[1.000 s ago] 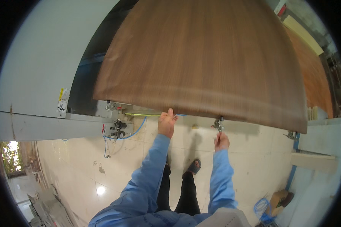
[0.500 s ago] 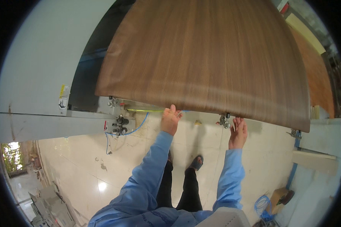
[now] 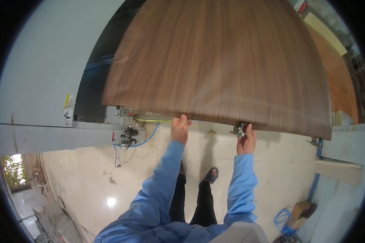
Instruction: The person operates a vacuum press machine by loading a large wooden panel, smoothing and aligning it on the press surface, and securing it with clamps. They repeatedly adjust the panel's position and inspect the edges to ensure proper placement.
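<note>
A broad sheet of brown wood-grain film [image 3: 223, 60] stretches ahead of me, its near edge hanging over the front of the machine. With its fingers closed, my left hand [image 3: 180, 130] pinches that edge left of centre; the fingertips underneath are partly hidden. My right hand [image 3: 246, 141] is closed around a small metal clamp [image 3: 240, 128] under the edge, thumb up against the film and the other fingers partly hidden behind the clamp. Another metal clamp [image 3: 119, 111] sits below the film's left corner, and a third [image 3: 314, 141] below its right corner.
On the left stands a large grey machine housing [image 3: 48, 60], with a black pressure regulator [image 3: 129, 135] and a blue air hose [image 3: 152, 135] low beside it. A pale blue frame [image 3: 344, 150] is at the right. Coiled blue tubing [image 3: 283, 218] and a cardboard box [image 3: 299, 212] lie on the floor.
My right hand has shifted left along the edge, from beside the middle clamp onto it. My left hand stays at the edge, and the film's near edge has shifted slightly.
</note>
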`<state>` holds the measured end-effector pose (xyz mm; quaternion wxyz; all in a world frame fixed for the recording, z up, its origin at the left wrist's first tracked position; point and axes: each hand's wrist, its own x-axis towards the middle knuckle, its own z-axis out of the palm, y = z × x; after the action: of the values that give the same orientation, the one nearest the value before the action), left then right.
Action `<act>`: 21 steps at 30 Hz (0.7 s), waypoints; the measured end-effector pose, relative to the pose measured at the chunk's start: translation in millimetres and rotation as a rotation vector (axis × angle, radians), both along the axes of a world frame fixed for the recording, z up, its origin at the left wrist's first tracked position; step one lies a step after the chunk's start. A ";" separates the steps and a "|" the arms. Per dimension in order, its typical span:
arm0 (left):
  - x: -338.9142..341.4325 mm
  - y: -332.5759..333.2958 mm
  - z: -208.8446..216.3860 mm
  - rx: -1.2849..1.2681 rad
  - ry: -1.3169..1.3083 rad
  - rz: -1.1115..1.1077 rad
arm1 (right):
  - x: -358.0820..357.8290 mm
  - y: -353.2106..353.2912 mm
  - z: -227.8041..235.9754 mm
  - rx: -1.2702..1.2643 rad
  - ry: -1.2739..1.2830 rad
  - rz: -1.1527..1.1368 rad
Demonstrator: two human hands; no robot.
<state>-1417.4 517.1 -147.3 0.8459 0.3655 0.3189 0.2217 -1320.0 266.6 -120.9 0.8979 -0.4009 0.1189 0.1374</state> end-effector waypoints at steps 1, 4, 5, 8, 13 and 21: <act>-1.5 -0.1 1.5 0.005 0.013 -0.017 | 0.3 -0.2 0.2 -0.011 0.029 -0.026; -4.7 -0.5 1.4 -0.009 -0.076 -0.055 | 1.8 -3.8 -3.0 -0.080 0.065 -0.101; -5.1 -0.5 -0.2 -0.047 -0.069 -0.017 | 1.8 -5.0 -4.6 -0.063 0.078 -0.101; -5.7 -0.3 -6.5 0.023 -0.141 -0.041 | 1.8 -8.6 -7.3 -0.104 0.104 -0.119; -4.6 -1.7 -12.6 0.119 0.000 0.008 | 2.0 -9.0 -6.0 -0.074 0.054 -0.079; -1.5 -5.1 -4.7 -0.024 0.020 0.064 | 4.2 -3.2 2.4 -0.135 -0.075 0.018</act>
<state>-1419.0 512.0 -152.0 0.8393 0.3473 0.3416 0.2412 -1315.9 263.4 -118.5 0.8714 -0.4666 0.0905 0.1217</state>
